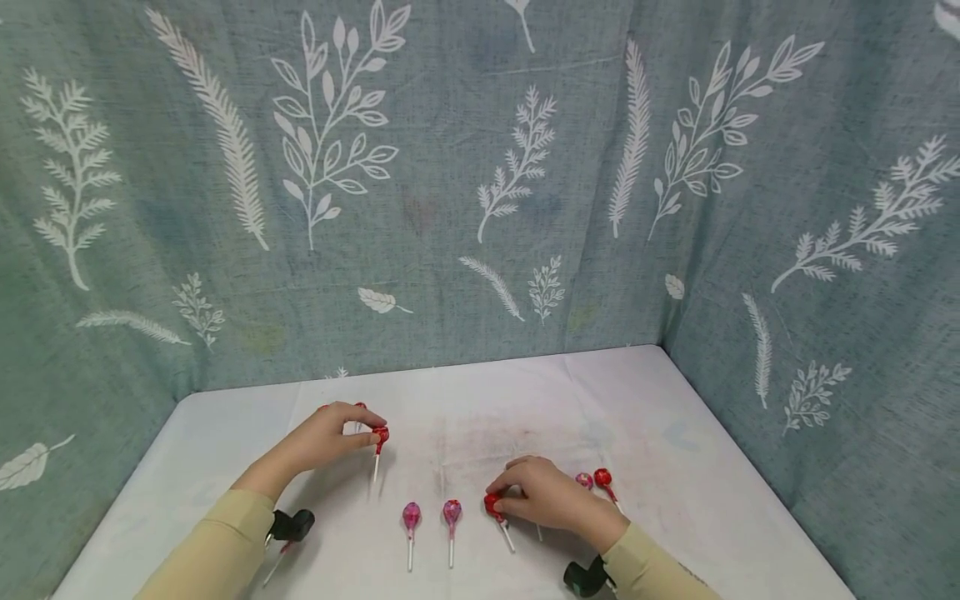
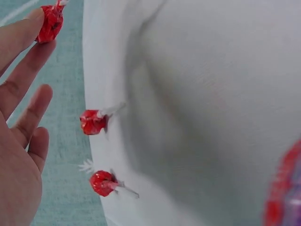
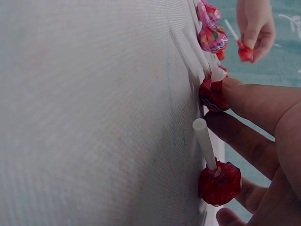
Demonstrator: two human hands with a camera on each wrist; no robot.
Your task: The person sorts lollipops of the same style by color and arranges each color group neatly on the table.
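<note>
My left hand (image 1: 330,435) pinches the wrapped head of a red lollipop (image 2: 51,23) between thumb and fingers, its stick pointing down, over the table's back left. The other fingers of that hand are spread. At the front right, my right hand (image 1: 546,493) pinches the head of another red lollipop (image 3: 214,96), which is low at the table. Beneath the right hand's fingers is one more red lollipop (image 3: 220,183) with a white stick. Two pink lollipops (image 1: 411,515) lie side by side between the hands, sticks toward me.
Right of my right hand lie a red lollipop (image 1: 602,477) and a pink one (image 1: 584,481). In the left wrist view, two red lollipops (image 2: 93,122) lie near the edge of the white table (image 1: 465,417). Patterned green cloth (image 1: 435,208) hangs around the table.
</note>
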